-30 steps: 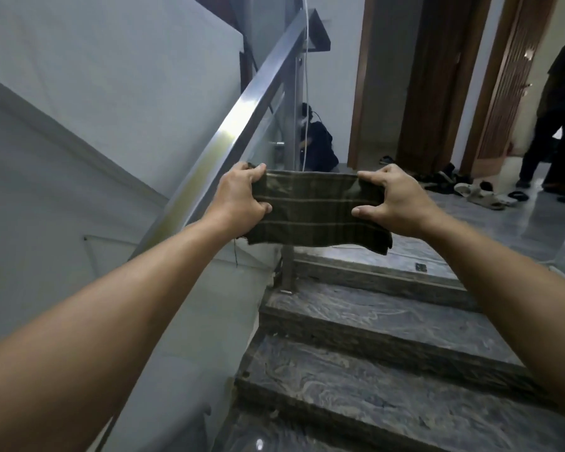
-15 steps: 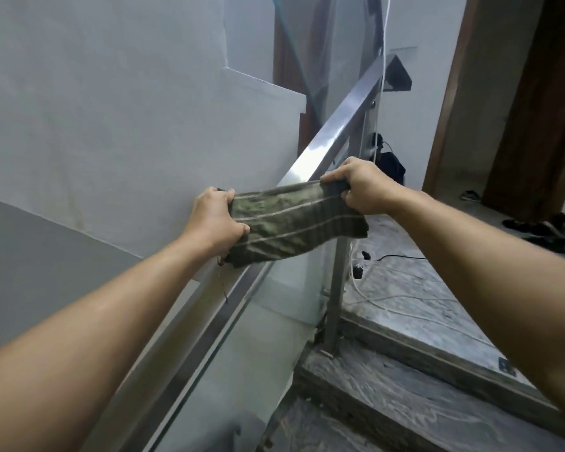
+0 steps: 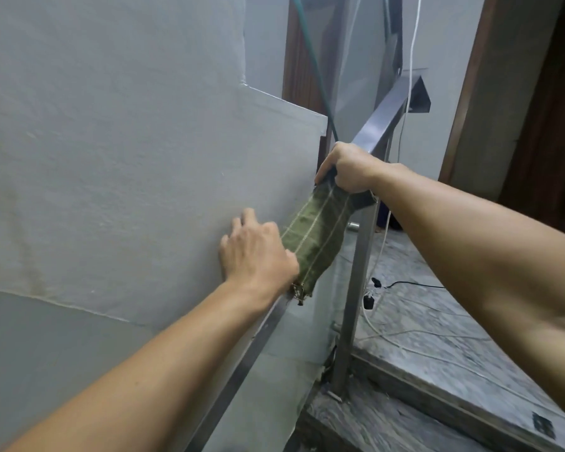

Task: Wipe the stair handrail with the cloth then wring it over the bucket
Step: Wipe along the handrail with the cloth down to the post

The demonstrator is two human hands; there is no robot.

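A green striped cloth [image 3: 313, 243] lies lengthwise over the sloping steel handrail [image 3: 384, 114]. My right hand [image 3: 349, 171] grips the cloth's upper end around the rail. My left hand [image 3: 258, 256] sits lower on the rail, palm over the cloth's lower edge and fingers reaching over the far side toward the wall. The cloth's frayed corner hangs just below that hand. No bucket is in view.
A white wall [image 3: 128, 141] runs close along the rail's left side. A steel post [image 3: 356, 288] holds the rail up from the marble steps [image 3: 388, 422]. White and black cables [image 3: 402, 285] lie on the landing. A wooden door frame [image 3: 463, 93] stands at the right.
The view has moved closer to the rail. The cloth, held stretched across between both hands, now runs along the rail. My right hand went up the rail, my left down.
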